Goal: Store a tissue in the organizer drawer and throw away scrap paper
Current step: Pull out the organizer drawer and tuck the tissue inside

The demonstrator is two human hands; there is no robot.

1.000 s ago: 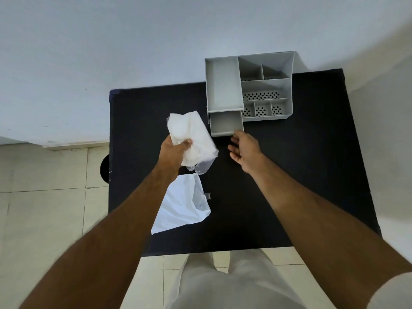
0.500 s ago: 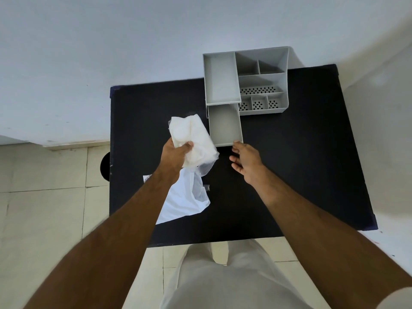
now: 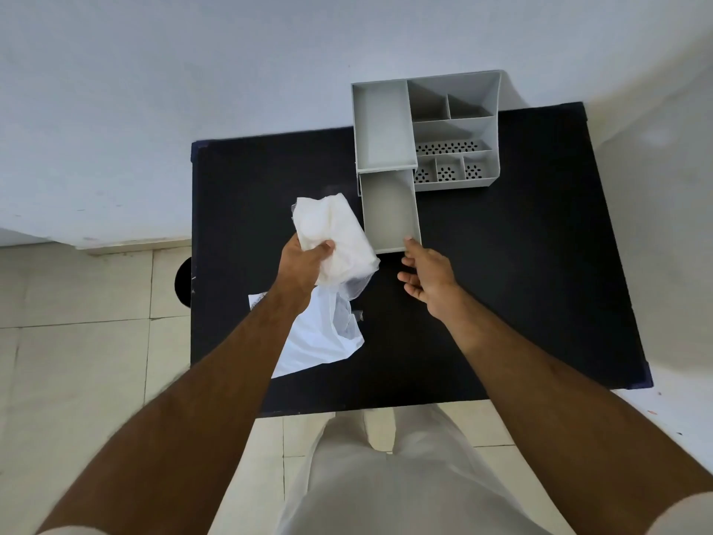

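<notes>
Left hand (image 3: 304, 264): closed around tissue pack (image 3: 332, 237), just left of drawer (image 3: 389, 208).
Right hand (image 3: 426, 276): open, empty, fingertip at drawer's front lip.
Next: steady drawer, lower pack flat inside.

The left hand (image 3: 304, 264) gripped a white tissue pack (image 3: 333, 235) above the black table (image 3: 521, 264). The right hand (image 3: 428, 274) touched the front edge of the grey organizer's (image 3: 455, 129) pulled-out drawer (image 3: 389, 208). A white plastic bag (image 3: 320, 334) lay under the left wrist.

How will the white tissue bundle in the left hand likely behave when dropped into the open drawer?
The tissue looks soft and crumpled in the left hand, so it is probably light and floppy. It may spring up above the drawer walls and need pressing down.
</notes>
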